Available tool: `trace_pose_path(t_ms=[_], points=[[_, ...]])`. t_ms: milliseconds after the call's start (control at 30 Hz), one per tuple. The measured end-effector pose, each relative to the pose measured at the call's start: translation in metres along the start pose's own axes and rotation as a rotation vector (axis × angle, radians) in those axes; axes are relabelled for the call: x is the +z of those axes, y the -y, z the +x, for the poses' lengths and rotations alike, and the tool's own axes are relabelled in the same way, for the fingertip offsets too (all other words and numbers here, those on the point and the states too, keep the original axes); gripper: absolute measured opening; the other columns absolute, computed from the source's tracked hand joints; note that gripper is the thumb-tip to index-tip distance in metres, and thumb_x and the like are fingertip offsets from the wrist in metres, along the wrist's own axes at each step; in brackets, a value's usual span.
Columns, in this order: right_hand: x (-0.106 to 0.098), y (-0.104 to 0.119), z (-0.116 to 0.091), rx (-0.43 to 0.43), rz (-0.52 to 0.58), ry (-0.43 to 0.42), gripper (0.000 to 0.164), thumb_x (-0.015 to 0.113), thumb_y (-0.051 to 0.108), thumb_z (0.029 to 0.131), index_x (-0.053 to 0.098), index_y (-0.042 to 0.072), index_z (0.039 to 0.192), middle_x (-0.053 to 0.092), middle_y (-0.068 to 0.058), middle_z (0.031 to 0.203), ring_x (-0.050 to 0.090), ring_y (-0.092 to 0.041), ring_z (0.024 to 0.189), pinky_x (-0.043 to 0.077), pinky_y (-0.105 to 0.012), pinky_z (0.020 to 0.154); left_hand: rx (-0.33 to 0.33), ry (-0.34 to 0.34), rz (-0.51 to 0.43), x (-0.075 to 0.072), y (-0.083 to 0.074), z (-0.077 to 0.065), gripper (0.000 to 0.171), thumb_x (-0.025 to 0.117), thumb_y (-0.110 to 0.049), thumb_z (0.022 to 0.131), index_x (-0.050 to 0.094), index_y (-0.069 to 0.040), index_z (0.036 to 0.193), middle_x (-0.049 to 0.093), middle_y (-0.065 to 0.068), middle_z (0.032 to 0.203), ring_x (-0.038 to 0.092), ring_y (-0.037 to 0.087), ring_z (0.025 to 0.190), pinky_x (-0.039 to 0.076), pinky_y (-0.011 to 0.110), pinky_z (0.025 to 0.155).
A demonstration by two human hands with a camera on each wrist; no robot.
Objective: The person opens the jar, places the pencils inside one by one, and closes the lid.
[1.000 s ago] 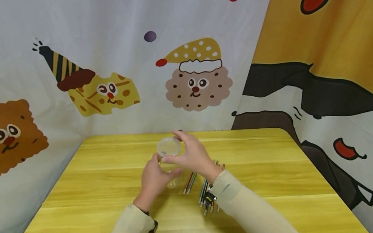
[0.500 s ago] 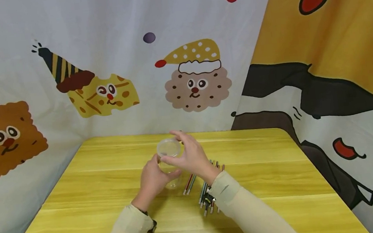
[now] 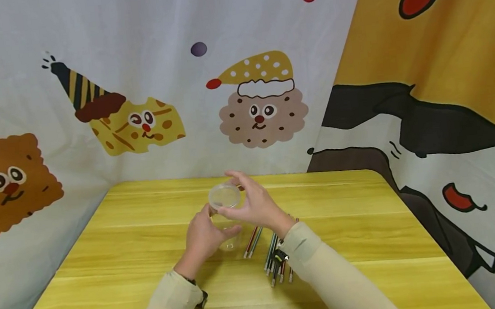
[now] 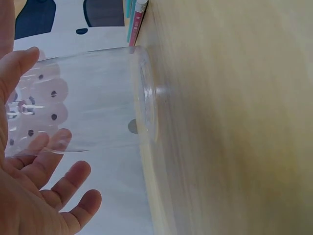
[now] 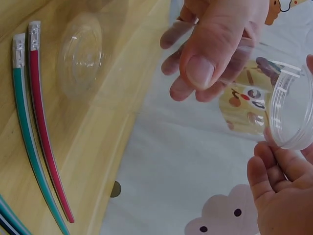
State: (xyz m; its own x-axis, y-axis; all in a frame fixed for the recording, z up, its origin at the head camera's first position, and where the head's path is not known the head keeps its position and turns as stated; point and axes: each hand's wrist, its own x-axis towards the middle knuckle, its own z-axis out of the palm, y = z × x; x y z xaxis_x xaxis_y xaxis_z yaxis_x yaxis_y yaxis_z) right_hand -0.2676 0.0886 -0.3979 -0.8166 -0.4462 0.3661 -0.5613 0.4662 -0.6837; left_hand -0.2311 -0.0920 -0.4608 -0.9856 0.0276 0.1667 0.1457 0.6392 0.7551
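Note:
A clear plastic jar (image 3: 229, 244) stands upright on the table, its base on the wood. My left hand (image 3: 204, 237) grips the jar's body from the left, thumb and fingers on opposite sides in the left wrist view. My right hand (image 3: 254, 201) holds the round clear lid (image 3: 224, 195) at the jar's top, thumb at the near edge and fingers at the far side. Through the jar wall (image 4: 102, 98) I see only the printed backdrop. In the right wrist view, the right fingers (image 5: 279, 171) lie against the rim (image 5: 288, 107).
A red pencil (image 5: 46, 112) and a green pencil (image 5: 29, 142) lie just right of the jar. Several more pencils (image 3: 273, 260) lie under my right wrist. Behind the wooden table (image 3: 141, 266) hangs a cartoon-printed curtain (image 3: 163, 42).
My right hand turns and shifts slightly on the lid. The jar and left hand stay almost where they were.

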Motion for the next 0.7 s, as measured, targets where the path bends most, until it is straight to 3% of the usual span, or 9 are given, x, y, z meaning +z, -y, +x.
trace_pose_path(t_ms=[167,367,700], points=[[-0.0002,0.0013,-0.0009,0.014,-0.008,0.010,0.092,0.088,0.039,0.087,0.041,0.016,0.162,0.067,-0.002,0.138,0.063,-0.020,0.122,0.053,-0.046,0.110,0.010,0.003,0.005,-0.0003,0.0004,0.0001,0.084,0.097,-0.044,0.077,0.060,-0.009,0.144,0.071,0.012,0.140,0.065,0.040,0.131,0.055,0.059,0.104],[0.0068,0.0056,-0.0035,0.071,-0.104,-0.053,0.104,0.088,0.061,0.082,0.041,0.016,0.163,0.064,0.000,0.133,0.060,-0.019,0.116,0.056,-0.043,0.093,0.037,0.000,0.023,0.0004,0.0034,0.0012,0.083,0.096,-0.043,0.078,0.060,-0.007,0.144,0.073,0.013,0.135,0.069,0.040,0.124,0.058,0.058,0.099],[0.0075,0.0095,-0.0020,0.058,-0.093,-0.077,0.096,0.089,0.050,0.085,0.044,0.013,0.161,0.065,-0.002,0.131,0.060,-0.020,0.114,0.057,-0.040,0.089,0.028,-0.004,0.025,-0.0010,0.0024,0.0013,0.083,0.097,-0.043,0.077,0.061,-0.006,0.142,0.072,0.017,0.137,0.068,0.042,0.126,0.057,0.058,0.102]])
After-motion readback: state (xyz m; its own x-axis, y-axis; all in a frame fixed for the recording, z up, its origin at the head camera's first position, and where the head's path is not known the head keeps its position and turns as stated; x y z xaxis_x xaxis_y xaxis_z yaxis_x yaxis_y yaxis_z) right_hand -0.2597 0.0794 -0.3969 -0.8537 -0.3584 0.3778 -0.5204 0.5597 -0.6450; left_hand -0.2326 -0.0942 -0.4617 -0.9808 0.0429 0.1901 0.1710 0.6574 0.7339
